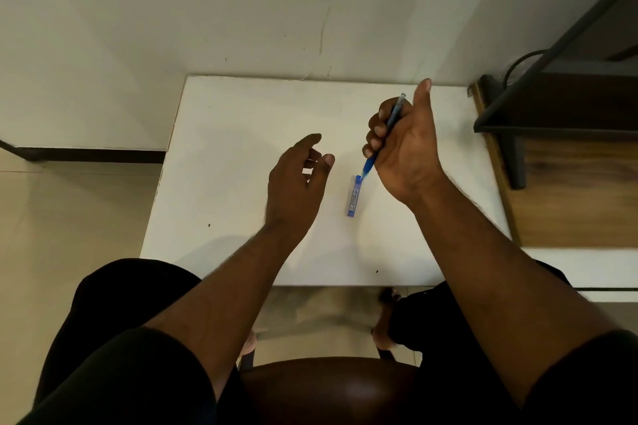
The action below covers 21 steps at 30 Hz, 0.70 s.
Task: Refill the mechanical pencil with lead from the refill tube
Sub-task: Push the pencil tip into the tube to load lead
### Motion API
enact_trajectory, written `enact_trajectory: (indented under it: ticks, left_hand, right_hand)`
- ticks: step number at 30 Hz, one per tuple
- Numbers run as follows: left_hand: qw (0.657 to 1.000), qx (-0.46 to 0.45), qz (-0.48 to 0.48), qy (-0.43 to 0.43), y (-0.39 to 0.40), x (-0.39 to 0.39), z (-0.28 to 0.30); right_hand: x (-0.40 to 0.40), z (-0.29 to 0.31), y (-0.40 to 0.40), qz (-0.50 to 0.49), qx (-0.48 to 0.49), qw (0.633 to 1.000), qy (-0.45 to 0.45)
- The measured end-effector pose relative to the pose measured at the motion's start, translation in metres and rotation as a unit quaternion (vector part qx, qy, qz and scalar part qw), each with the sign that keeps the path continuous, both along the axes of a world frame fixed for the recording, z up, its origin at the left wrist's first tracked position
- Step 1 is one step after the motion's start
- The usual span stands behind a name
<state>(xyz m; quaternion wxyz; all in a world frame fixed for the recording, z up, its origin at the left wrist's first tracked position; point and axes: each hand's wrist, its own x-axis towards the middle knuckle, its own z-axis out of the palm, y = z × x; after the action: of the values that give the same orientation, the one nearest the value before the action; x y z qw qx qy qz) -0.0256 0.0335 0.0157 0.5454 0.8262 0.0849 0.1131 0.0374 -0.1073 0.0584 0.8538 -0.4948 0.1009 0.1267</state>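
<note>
Slim blue plastic mechanical pencil (386,133) fisted in right hand (404,148), steadied | flat blue refill tube (355,196) lying at pencil's 7 o'clock, within reach | left hand (297,183) empty, fingers apart, poised for it

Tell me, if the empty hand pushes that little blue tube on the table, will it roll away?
Probably not. The tube looks flat-sided and lies flat on the table, so it would likely slide rather than roll. It looks small and thin, so probably light and easy to flick too far. The left hand is open beside it; the right hand holds the pencil.
</note>
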Motion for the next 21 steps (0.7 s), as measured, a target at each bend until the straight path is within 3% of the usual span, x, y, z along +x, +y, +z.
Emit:
enact_trajectory:
  ticks: [7,16,21]
  left_hand:
    - [1.000,0.010,-0.003,-0.003,0.000,0.000,-0.005]
    - [0.999,-0.035,-0.009,0.014,-0.004,-0.001,-0.010]
    - [0.964,-0.212,0.030,0.160,-0.014,-0.002,0.002]
  right_hand:
    - [-0.003,0.000,0.000,0.046,0.068,0.996,-0.027]
    - [-0.006,0.009,0.003,0.038,0.070,0.996,-0.036]
    - [-0.006,0.010,0.002,0.049,0.076,0.995,-0.037]
